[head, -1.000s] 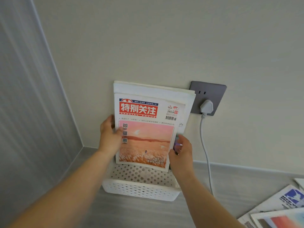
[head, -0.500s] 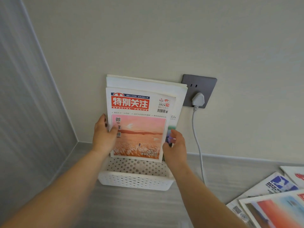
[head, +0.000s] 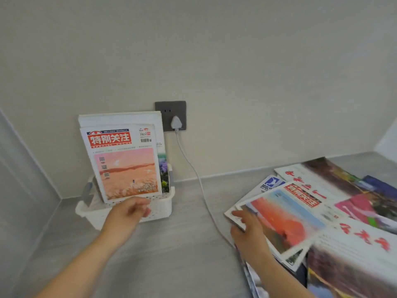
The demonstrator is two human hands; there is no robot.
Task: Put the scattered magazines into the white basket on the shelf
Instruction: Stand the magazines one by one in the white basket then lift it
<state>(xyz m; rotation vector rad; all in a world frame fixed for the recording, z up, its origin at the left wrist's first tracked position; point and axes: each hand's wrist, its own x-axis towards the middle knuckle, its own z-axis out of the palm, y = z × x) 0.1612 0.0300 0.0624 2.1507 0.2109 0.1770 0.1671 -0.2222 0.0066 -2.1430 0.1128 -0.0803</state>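
Note:
The white perforated basket (head: 162,204) stands on the grey shelf at the left, against the wall. Several magazines stand upright in it; the front one (head: 124,166) has a red title and a pink landscape cover. My left hand (head: 131,214) hovers in front of the basket's front wall, fingers loosely apart, holding nothing. At the right lies a pile of scattered magazines (head: 335,214). My right hand (head: 247,226) rests on the left edge of the top one, with an orange-red cover (head: 285,222); a firm grip is not visible.
A grey wall socket (head: 170,116) with a white plug sits just right of the basket. Its white cable (head: 199,181) runs down across the shelf between basket and pile. A grey side panel (head: 21,179) bounds the left.
Both hands let go of the magazines standing in the basket. My left hand dropped in front of the basket. My right hand moved right to the pile; the view swung right.

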